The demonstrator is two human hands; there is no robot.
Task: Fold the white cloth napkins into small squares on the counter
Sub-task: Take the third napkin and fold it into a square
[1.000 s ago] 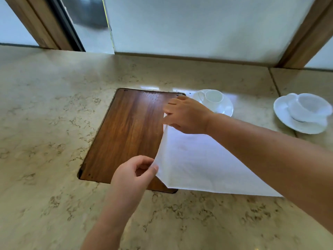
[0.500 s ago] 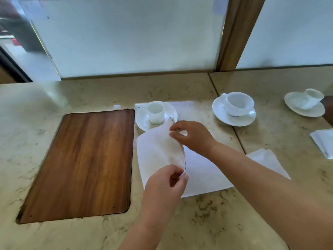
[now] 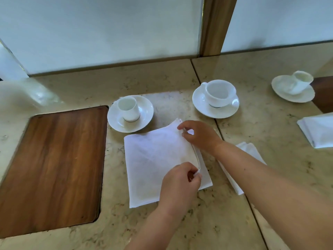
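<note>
White square cloth napkin [image 3: 155, 159], now folded over beside the wooden inlay [image 3: 52, 168], we pinch: left hand [image 3: 180, 184] near corner, right hand [image 3: 200, 136] far corner, aligning edges.

White napkin [image 3: 155, 159], half-folded on counter [image 3: 180, 222]

The beige marble counter [image 3: 180, 222] is carrying three saucers, white napkins at centre and three o'clock, and a wooden inset panel [image 3: 54, 168] at nine o'clock.
</note>
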